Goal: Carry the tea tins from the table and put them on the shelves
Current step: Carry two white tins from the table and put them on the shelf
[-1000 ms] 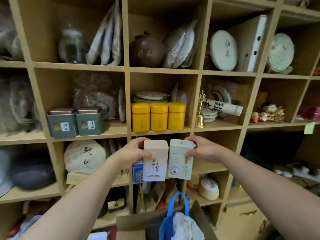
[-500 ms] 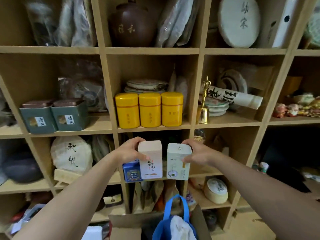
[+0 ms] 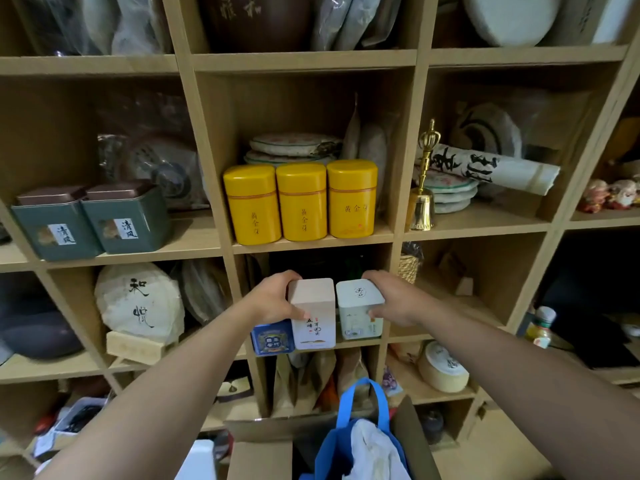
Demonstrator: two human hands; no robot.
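Observation:
My left hand (image 3: 275, 299) grips a pale pink tea tin (image 3: 313, 315) by its upper left side. My right hand (image 3: 389, 297) grips a pale green-white tea tin (image 3: 358, 311) by its upper right side. Both tins stand upright, side by side, at the front edge of the middle shelf compartment (image 3: 360, 342), below the three yellow tins (image 3: 300, 201). I cannot tell whether their bases rest on the board. A small blue tin (image 3: 272, 339) sits on the same shelf, just left of the pink tin.
Two dark green tins (image 3: 93, 221) stand in the compartment up left. Wrapped tea cakes (image 3: 138, 301), a gold bell (image 3: 423, 206) and a paper scroll (image 3: 491, 168) fill neighbouring cubbies. A cardboard box with a blue bag (image 3: 356, 434) sits on the floor below my hands.
The view has closed in on the shelves. Both hands have pushed the two tins forward and slightly down to the front of the middle compartment beside the blue tin.

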